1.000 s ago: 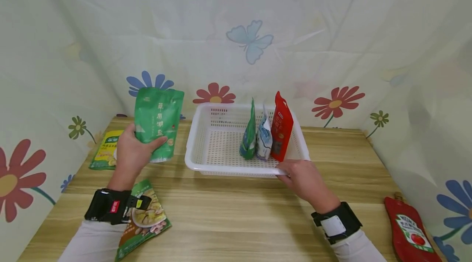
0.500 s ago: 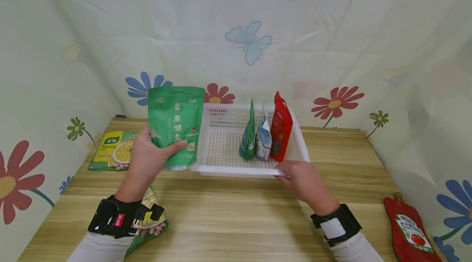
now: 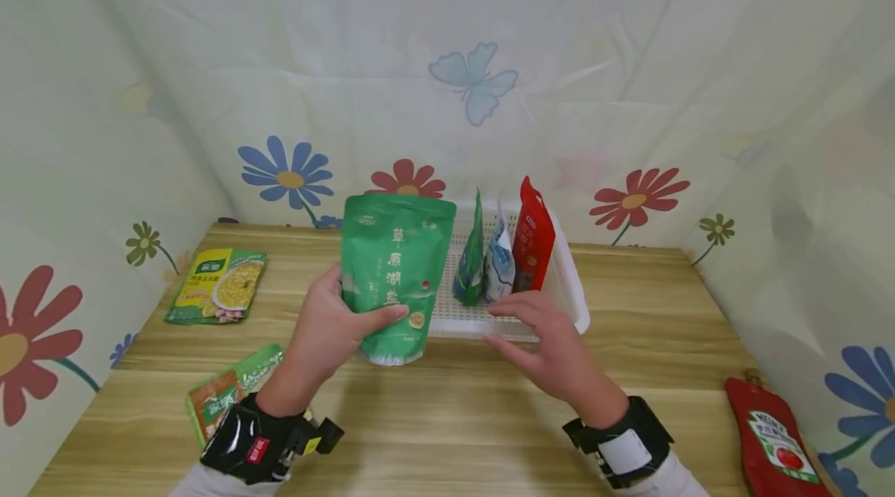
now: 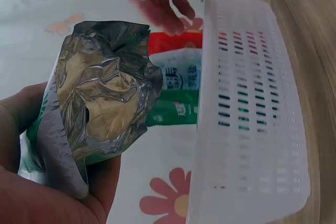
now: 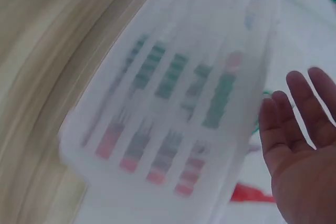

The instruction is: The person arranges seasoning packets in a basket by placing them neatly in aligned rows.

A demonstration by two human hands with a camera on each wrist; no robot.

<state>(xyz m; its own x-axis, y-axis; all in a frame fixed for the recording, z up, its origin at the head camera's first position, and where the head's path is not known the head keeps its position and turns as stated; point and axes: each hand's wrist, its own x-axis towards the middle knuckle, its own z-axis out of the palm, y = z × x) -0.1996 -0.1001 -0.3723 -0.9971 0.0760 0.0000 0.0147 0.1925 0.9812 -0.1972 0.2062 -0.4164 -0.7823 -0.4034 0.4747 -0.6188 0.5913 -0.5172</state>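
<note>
My left hand [image 3: 332, 330] grips a green stand-up pouch of lake salt [image 3: 395, 264] by its left edge, thumb across the front. The pouch hangs upright before the left part of a white plastic basket [image 3: 464, 328], hiding that part. In the left wrist view, the pouch's crinkled silvery base [image 4: 105, 93] faces the camera. My right hand [image 3: 548, 338] is off the basket rim, fingers spread and holding nothing, just over the front edge. Inside the basket stand a green pouch [image 3: 471, 268], a white-and-blue pouch [image 3: 499, 264] and a red pouch [image 3: 534, 237], side by side toward the right.
On the wooden table [image 3: 447, 427], a yellow-green corn soup packet [image 3: 217, 287] lies at the back left. A brown-green packet [image 3: 227, 396] lies partly under the left forearm. A red ketchup pouch [image 3: 776, 439] lies at the front right. A flowered curtain [image 3: 336, 93] hangs behind.
My left hand has carried the salt pouch rightward and lower, from beside the basket to before it. My right hand has let go of the basket's front rim and shifted left.
</note>
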